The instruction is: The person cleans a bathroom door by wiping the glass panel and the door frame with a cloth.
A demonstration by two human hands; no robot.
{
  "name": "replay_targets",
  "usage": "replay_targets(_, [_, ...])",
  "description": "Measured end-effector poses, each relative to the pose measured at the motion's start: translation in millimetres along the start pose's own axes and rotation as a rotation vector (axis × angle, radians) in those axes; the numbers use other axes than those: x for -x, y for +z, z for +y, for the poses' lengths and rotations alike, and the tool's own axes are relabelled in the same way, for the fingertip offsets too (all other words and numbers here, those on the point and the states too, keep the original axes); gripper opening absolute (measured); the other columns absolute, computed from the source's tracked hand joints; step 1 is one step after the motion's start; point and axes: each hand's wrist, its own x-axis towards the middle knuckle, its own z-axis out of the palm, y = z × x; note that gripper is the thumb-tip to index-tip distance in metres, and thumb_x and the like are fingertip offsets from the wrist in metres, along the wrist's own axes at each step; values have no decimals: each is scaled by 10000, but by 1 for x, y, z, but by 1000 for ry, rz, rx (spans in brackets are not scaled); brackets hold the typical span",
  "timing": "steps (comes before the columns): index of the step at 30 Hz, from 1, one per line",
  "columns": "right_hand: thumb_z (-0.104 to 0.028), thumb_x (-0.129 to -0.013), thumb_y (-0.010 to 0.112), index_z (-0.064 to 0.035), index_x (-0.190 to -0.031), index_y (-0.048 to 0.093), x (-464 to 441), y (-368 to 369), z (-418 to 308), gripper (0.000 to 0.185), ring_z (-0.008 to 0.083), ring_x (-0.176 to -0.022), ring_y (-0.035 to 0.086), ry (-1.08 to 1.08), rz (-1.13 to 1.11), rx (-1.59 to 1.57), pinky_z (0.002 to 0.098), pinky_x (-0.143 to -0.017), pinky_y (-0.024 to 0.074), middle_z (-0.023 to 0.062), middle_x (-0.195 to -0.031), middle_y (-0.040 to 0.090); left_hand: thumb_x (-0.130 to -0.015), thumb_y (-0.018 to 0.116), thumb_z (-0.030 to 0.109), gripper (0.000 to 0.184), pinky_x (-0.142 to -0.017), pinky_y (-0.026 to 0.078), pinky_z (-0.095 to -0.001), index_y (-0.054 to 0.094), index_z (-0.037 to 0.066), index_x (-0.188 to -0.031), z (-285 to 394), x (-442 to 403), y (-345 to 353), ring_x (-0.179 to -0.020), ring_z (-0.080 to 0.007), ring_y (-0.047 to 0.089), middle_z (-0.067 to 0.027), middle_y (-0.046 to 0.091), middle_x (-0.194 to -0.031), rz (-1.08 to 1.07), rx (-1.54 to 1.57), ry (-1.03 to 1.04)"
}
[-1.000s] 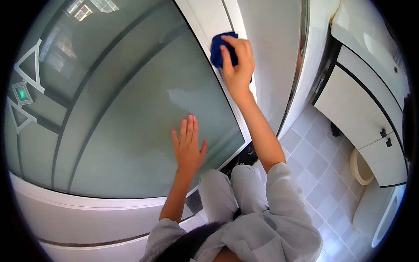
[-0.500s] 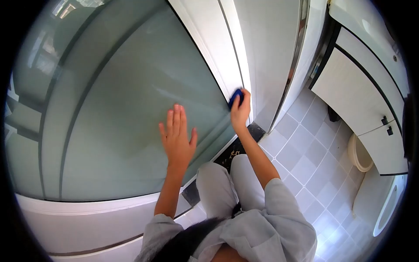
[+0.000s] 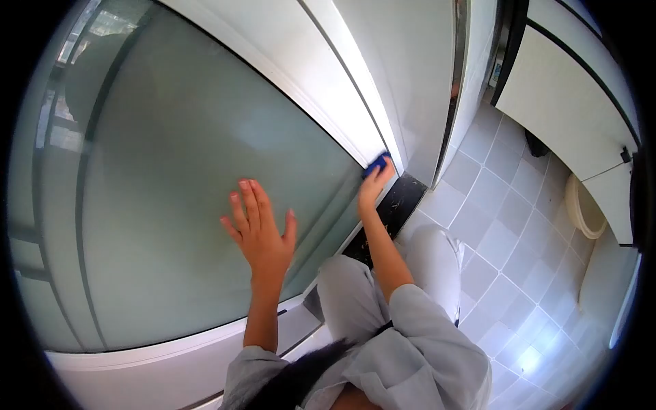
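Observation:
My right hand [image 3: 374, 184] presses a small dark blue sponge [image 3: 377, 165] against the white door frame [image 3: 342, 126], close to its lower end. Fingers cover part of the sponge. On the frosted glass panel [image 3: 184, 157], left of the frame, my left hand [image 3: 260, 229] is stretched out flat with its fingers apart and holds nothing. The glass reflects light and dim shapes.
A dark stone threshold [image 3: 403, 198] lies below the frame, by my bent knees. Grey tiles [image 3: 488, 191] cover the floor at right. A white cabinet [image 3: 567, 96] with dark edges stands there, and a cream basin [image 3: 583, 208] sits beneath it.
The sponge in my right hand has moved down the frame toward the threshold. My left hand stays by the glass, fingers spread wider. The view has tilted and my knees have moved apart.

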Motion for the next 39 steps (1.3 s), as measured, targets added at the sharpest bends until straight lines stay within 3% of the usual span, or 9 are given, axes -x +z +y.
replay_targets(3, [-66,-847,479,-4,-1151,445,15,-16,63,312,328,-1063,409,425,-7,79,394,-948,301,185,-1110,444,-795,545,342,752,-1034,60,-546,195,25,-1381,0,-2,8,-1337,-320,108,-138,157,-1448,29,-48,1])
replay_targets(5, [-104,-882,446,-12,-1211,429,18,-15,70,342,326,-1094,395,428,-43,68,388,-960,297,187,-1165,422,-799,539,344,748,-1036,57,-541,193,27,-1382,1,-3,6,-1338,-318,104,-132,152,-1451,32,-44,-20])
replay_targets(11, [-234,-922,377,-69,-1345,334,0,10,-142,456,300,-1309,194,-125,-237,-220,375,-1056,120,176,-1414,214,-802,536,350,731,-1036,58,-542,216,32,-1378,-1,-2,8,-1337,-307,111,-113,161,-1453,63,-99,-24])
replay_targets(15, [-170,-845,472,-131,-1279,456,-45,14,-258,436,334,-1278,266,-701,-421,-175,469,-1012,178,161,-1369,327,-799,539,345,723,-1035,62,-546,230,35,-1375,-1,0,16,-1334,-305,122,-113,171,-1451,123,-149,-47])
replay_targets(19, [-152,-871,425,-85,-1261,465,-72,21,-232,398,339,-1257,311,-846,-407,-200,444,-1023,197,166,-1365,337,-786,545,332,677,-1033,87,-529,295,64,-1355,0,2,4,-1318,-270,177,-75,241,-1430,69,-50,-60])
replay_targets(21, [-141,-893,386,-36,-1281,424,-64,15,-151,404,338,-1256,315,-413,-266,-161,400,-1034,207,179,-1354,348,-794,541,331,715,-1030,84,-555,238,39,-1372,4,0,-4,-1325,-306,147,-107,192,-1444,36,-20,-46])
replay_targets(28, [-73,-923,363,-31,-1325,345,-14,-25,-118,405,232,-1280,309,-16,-412,-126,270,-1024,219,156,-1367,350,-785,554,311,709,-1032,115,-539,253,42,-1368,5,-3,-5,-1319,-294,175,-107,225,-1432,8,65,-44])
replay_targets(35, [-128,-829,509,-110,-1228,510,-34,7,-298,399,313,-1264,329,-867,-549,-191,446,-1004,265,149,-1341,388,-782,557,318,708,-1032,132,-527,266,35,-1362,-2,4,-8,-1315,-292,193,-110,244,-1425,-1,109,-39])
replay_targets(39, [-204,-786,547,-181,-1186,550,-68,30,-355,400,297,-1236,364,-1163,-500,-204,451,-954,319,99,-1326,419,-793,548,327,698,-1036,121,-524,267,35,-1362,-4,9,-8,-1313,-295,195,-112,250,-1423,13,62,-39])
